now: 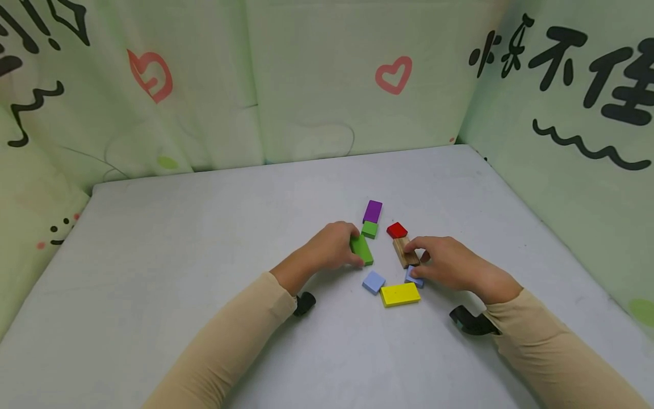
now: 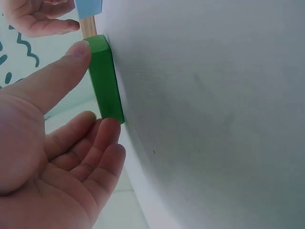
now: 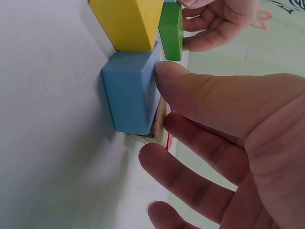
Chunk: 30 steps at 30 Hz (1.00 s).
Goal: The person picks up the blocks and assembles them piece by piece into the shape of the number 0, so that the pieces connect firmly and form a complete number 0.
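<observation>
My left hand [image 1: 334,245] pinches a long green block [image 1: 361,250] endwise on the table, thumb at the near end, fingertips at the far end. In the left wrist view the green block [image 2: 105,83] stands out between them. Across from it, my right hand [image 1: 452,264] rests its thumb on a light blue block [image 1: 413,277], and its index finger lies over a wooden block [image 1: 402,251]. The right wrist view has the thumb at the top edge of the blue block [image 3: 128,90], with the other fingers spread loosely beside it.
A purple block [image 1: 373,211] and a small green block [image 1: 369,229] lie beyond my left hand. A red block [image 1: 397,230] adjoins the wooden one. Closer in are another blue block [image 1: 374,282] and a yellow block [image 1: 400,295]. Printed curtains [image 1: 317,85] border the white table [image 1: 204,238].
</observation>
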{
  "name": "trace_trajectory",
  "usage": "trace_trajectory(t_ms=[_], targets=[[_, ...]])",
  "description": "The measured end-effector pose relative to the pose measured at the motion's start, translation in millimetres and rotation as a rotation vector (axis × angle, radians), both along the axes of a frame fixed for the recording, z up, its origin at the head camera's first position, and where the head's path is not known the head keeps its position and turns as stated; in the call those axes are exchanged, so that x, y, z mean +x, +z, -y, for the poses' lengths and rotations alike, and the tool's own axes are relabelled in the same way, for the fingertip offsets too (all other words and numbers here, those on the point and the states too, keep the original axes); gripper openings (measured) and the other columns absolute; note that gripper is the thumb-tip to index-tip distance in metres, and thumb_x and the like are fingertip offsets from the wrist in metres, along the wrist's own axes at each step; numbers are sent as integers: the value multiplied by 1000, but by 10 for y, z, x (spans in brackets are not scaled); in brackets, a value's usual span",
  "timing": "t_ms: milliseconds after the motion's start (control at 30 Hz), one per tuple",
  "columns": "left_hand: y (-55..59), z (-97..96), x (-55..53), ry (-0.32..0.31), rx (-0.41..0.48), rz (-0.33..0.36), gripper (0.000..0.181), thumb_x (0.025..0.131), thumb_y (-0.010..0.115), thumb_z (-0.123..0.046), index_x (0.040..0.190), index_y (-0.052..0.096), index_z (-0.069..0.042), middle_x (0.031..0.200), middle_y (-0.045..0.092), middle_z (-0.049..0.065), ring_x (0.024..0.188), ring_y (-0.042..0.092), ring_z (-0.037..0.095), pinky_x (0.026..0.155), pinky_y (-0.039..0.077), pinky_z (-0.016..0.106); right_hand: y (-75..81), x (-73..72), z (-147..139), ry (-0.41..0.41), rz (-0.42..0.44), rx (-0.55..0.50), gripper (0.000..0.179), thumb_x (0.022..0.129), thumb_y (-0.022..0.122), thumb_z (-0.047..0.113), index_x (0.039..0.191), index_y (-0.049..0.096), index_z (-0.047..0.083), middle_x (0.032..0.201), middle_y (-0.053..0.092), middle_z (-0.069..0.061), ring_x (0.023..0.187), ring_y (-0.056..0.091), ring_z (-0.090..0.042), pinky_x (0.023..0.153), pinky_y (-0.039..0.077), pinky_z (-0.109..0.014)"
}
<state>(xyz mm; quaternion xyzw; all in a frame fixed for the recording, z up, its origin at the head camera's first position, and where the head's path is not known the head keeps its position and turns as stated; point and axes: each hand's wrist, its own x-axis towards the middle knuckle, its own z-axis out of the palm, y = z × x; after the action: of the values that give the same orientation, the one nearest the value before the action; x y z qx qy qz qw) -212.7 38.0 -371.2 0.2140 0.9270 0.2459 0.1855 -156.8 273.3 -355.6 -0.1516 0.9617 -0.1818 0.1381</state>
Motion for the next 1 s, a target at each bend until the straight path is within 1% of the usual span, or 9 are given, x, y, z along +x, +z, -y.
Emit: trace_trajectory(t_ms=[233,400,533,1000], targets=[[-11,-14,3,-20,-5,-7,58,85,83,-27,134,60,-4,128,61,7,105,54,18,95,47,27,3,4,1,1,-1,1,41,88,77,15,125,63,3,112,68,-13,95,63,-28,79,55,-42],[-32,-19,-4,-47,-13,-19,57,86,82,-27,134,61,-5,127,62,7,105,54,17,96,47,27,-1,1,0,-1,5,0,41,89,77,16,125,63,4,111,68,-12,95,63,-28,79,55,-42],[-23,-24,1,-70,-14,-27,57,86,82,-27,134,61,-5,128,62,8,106,55,17,96,47,26,0,2,3,-3,6,2,41,89,77,16,125,63,4,111,68,-12,95,63,-28,79,55,-42],[-19,-50,21,-68,-23,-13,55,88,80,-28,136,61,-7,131,62,6,107,54,16,97,47,26,9,4,2,-3,6,4,41,89,76,16,126,62,4,111,68,-12,94,63,-27,79,55,-41]])
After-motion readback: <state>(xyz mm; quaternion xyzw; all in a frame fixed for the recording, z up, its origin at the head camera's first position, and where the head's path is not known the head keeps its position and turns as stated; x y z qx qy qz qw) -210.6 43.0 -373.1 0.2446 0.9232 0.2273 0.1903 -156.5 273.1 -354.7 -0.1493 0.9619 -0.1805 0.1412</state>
